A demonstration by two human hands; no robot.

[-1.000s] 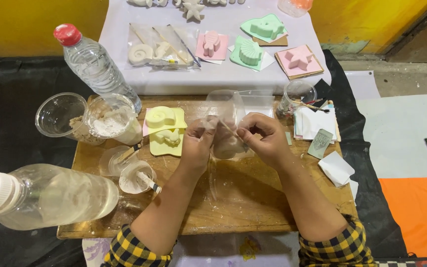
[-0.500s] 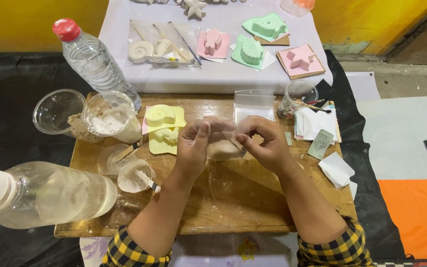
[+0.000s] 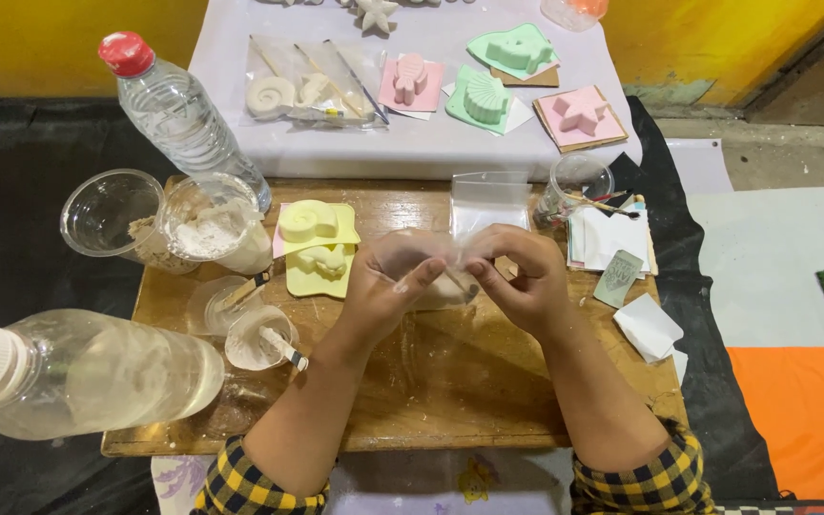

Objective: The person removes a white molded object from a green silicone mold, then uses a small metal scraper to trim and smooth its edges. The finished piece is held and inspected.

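bright, even light | soft shadows | near bottle blurred (slightly)

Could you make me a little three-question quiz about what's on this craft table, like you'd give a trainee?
1. True or false: both hands are holding the clear plastic bag.
2. What colour is the cap of the upright water bottle? A) blue B) red C) green
3. What shape is the pink mould at the far right of the white cloth?

Key:
1. True: the left hand and right hand pinch it together above the wooden board.
2. B.
3. A star.
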